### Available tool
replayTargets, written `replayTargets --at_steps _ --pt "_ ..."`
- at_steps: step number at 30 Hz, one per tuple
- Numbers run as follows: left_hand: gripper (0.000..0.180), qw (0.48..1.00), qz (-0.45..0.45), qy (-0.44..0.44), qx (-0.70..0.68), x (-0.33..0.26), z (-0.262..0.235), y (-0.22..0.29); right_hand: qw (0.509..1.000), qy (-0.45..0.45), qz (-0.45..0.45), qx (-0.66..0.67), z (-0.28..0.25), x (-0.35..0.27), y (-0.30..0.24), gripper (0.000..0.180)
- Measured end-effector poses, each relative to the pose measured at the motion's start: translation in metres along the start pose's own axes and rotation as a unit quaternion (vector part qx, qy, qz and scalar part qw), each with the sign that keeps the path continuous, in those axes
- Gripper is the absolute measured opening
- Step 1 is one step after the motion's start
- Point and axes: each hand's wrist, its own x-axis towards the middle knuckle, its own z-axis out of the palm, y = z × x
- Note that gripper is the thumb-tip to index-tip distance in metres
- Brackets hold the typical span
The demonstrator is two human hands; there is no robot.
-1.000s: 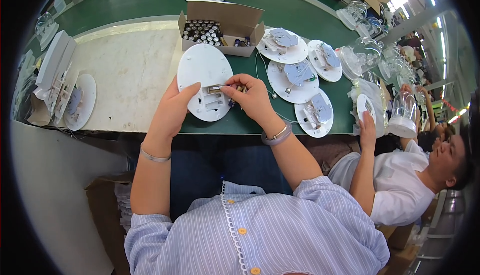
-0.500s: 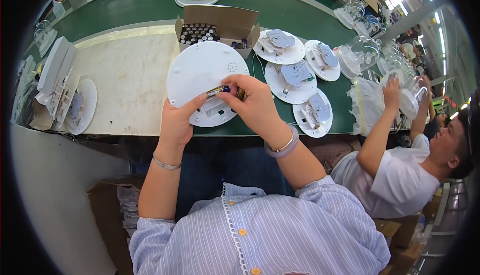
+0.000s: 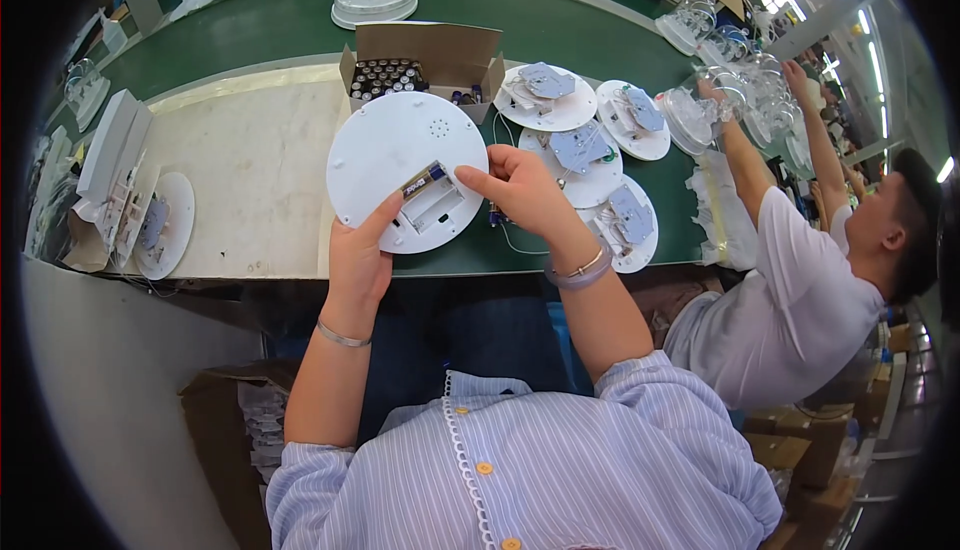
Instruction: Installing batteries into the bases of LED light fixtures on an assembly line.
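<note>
A white round base [image 3: 375,155], tilted toward me, is held over the table's front edge. In its face are a speaker-hole pattern and an open battery compartment [image 3: 435,218]. One dark-and-gold battery [image 3: 424,181] lies along the compartment's upper side; the slot below it is bare. My left hand [image 3: 362,250] grips the base's lower left rim, its thumb tip by the battery's end. My right hand [image 3: 525,190] is closed at the right rim, thumb on the face near the battery's other end. Dark blue batteries [image 3: 497,215] show below its curled fingers; whether it holds them I cannot tell.
Behind the base stands an open cardboard box [image 3: 430,43] of batteries. Several round bases with grey-blue boxes [image 3: 580,148] and loose wires lie to the right. More parts [image 3: 165,225] lean at the left. A co-worker [image 3: 790,280] reaches toward clear domes [image 3: 690,120] at the right.
My right hand has drawn back rightward from the compartment, leaving the battery there in view. The base has shifted slightly left and down. The co-worker's hands have moved farther away, toward the domes.
</note>
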Motion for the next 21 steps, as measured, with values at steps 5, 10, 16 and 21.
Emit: replayTargets --at_steps 5,10,16,21 --pt "0.041 0.991 0.008 0.007 0.130 0.009 -0.005 -0.003 0.996 -0.012 0.076 -0.054 0.000 0.002 -0.002 0.034" --pt "0.038 0.974 0.046 -0.014 0.220 0.013 -0.006 -0.007 0.992 -0.007 0.104 -0.076 0.001 0.008 0.017 0.039" --pt "0.037 0.973 0.031 -0.038 0.224 0.015 -0.011 -0.004 0.991 -0.016 0.113 -0.070 0.000 0.014 0.025 0.038" --pt "0.036 0.968 0.045 -0.030 0.246 0.012 -0.013 -0.003 0.989 -0.031 0.135 -0.055 0.001 0.017 0.025 0.038"
